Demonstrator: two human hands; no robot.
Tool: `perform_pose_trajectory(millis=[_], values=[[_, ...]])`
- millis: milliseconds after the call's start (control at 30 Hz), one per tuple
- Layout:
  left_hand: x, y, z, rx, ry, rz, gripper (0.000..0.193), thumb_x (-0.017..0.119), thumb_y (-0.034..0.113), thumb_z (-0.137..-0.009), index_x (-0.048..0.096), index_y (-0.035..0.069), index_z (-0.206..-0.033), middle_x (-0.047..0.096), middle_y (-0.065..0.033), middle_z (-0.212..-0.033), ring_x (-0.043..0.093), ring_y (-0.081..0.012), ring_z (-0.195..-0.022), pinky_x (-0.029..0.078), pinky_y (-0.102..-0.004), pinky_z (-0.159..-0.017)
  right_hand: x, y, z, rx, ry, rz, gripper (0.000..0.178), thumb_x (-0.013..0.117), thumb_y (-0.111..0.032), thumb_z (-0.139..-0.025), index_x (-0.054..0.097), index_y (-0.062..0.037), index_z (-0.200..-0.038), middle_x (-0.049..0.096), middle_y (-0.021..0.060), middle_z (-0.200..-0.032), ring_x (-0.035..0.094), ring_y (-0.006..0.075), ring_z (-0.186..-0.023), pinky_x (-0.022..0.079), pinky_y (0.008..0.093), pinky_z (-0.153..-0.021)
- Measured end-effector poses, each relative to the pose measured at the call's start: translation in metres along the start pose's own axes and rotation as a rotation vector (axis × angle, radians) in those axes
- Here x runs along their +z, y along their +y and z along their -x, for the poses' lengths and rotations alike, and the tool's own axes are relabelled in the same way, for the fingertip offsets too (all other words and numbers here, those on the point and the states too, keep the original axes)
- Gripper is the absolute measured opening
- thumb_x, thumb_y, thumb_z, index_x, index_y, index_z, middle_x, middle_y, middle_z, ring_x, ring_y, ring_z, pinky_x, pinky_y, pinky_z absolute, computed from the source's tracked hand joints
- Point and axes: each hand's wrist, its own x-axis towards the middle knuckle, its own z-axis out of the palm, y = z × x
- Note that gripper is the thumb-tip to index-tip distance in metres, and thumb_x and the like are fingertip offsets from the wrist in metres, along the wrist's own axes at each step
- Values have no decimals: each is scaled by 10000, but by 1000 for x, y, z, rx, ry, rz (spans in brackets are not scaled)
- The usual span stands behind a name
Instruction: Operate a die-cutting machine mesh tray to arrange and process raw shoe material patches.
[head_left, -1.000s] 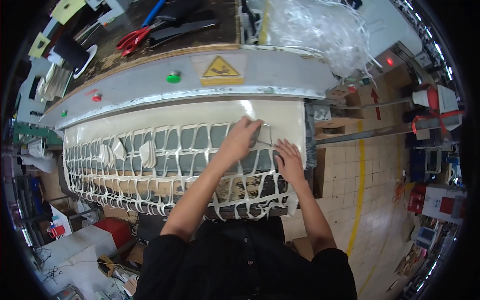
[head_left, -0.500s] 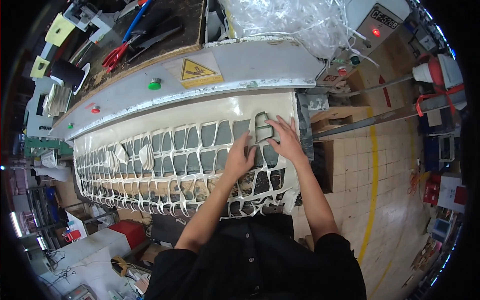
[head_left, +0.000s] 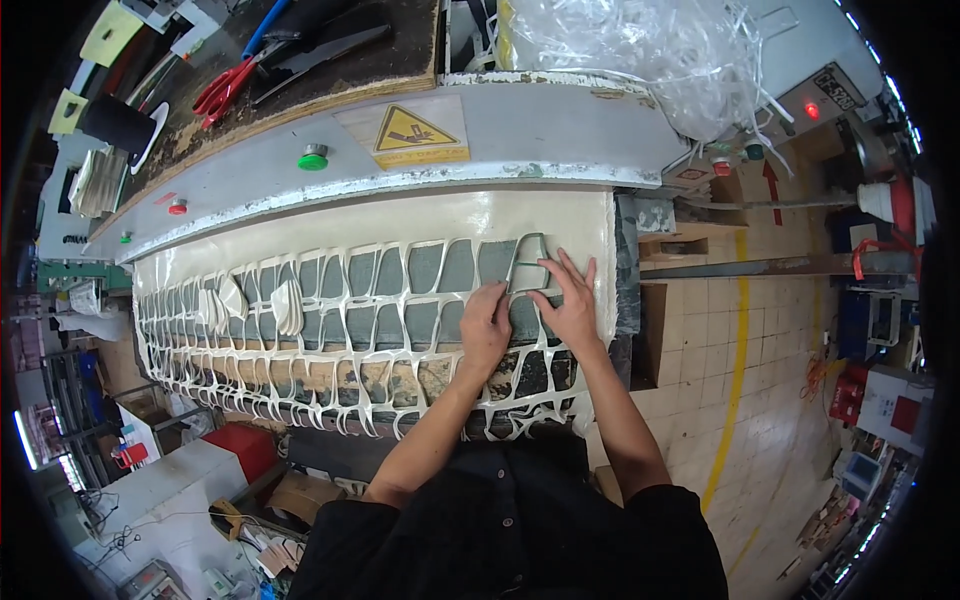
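A cutting die (head_left: 529,263), a small greenish metal outline with a crossbar, stands on the cream sheet (head_left: 400,222) near its right end. My left hand (head_left: 486,328) has its fingers bent together at the die's near left corner. On the other side, my right hand (head_left: 570,308) holds the die with thumb and index finger, its other fingers spread over the sheet. Rows of cut-out openings leave a net of thin strips across the sheet, with a grey-green surface showing through. Small stacks of cream cut pieces (head_left: 288,307) lie on the net at left.
Beyond the sheet runs a grey machine beam (head_left: 560,135) with a green button (head_left: 313,157) and a yellow warning label (head_left: 415,132). Red-handled scissors (head_left: 222,92) lie on the wooden shelf above. Clear plastic strips (head_left: 640,60) are heaped at upper right; a metal bar (head_left: 750,266) juts rightward.
My left hand has closed in on the die's near left corner, its fingers now bent together. My right hand stays at the die's right side. The whole view has shifted slightly.
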Motion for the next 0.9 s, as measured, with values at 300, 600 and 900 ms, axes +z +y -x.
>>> perform_pose_trajectory(millis=[300, 600, 900], values=[[-1, 7, -1, 34, -14, -24, 277, 748, -31, -913, 725, -1, -1187, 752, -212, -1155, 725, -396, -1084, 577, -449, -960, -4, -2, 4, -32, -17, 51, 583, 873, -204, -861, 651, -115, -1393, 723, 129, -1365, 549, 341, -1466, 128, 692, -1289], [-30, -5, -75, -26, 22, 86, 308, 756, 80, -966, 721, 12, -1265, 763, -183, -1106, 753, -321, -1003, 594, -423, -911, -2, 12, -37, -15, 72, 34, 760, 875, -247, -870, 518, -73, -1518, 634, 170, -1481, 534, 379, -1457, 198, 689, -1271], [-174, -51, -246, -251, 684, 752, 332, 801, 116, -997, 495, 87, -870, 591, -28, -709, 559, -100, -553, 455, -267, -486, -16, -50, 28, -90, -136, -102, 380, 856, -246, -882, 738, -66, -1195, 729, 135, -1206, 673, 350, -1154, 506, 467, -1027]])
